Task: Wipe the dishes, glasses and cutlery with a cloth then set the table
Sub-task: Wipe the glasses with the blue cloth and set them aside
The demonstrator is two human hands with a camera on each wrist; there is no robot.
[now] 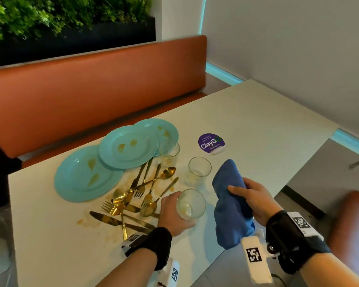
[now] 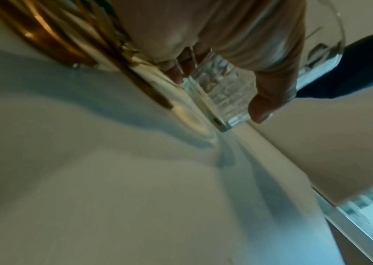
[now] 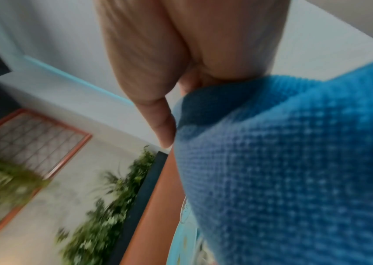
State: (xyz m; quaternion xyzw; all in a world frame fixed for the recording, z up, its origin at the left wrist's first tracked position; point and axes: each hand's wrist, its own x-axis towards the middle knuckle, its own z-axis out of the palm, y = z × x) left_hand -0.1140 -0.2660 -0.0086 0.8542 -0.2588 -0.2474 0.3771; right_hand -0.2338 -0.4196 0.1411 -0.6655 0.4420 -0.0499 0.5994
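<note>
Head view: left hand (image 1: 174, 212) wraps a glass (image 1: 190, 204), tilted, at the counter (image 1: 257, 112) near edge, just right of the gold cutlery (image 1: 137, 195) pile. Right hand (image 1: 255, 198) clutches a blue cloth (image 1: 230, 201) beside it. Two more glasses (image 1: 198, 170) and three stained plates (image 1: 87, 172) sit behind.

Left wrist: fingers (image 2: 269, 100) curled round the glass (image 2: 221, 89), its base at the counter (image 2: 113, 197).

Right wrist: fingers (image 3: 158, 111) grasping the cloth (image 3: 294, 170); blurred.
</note>
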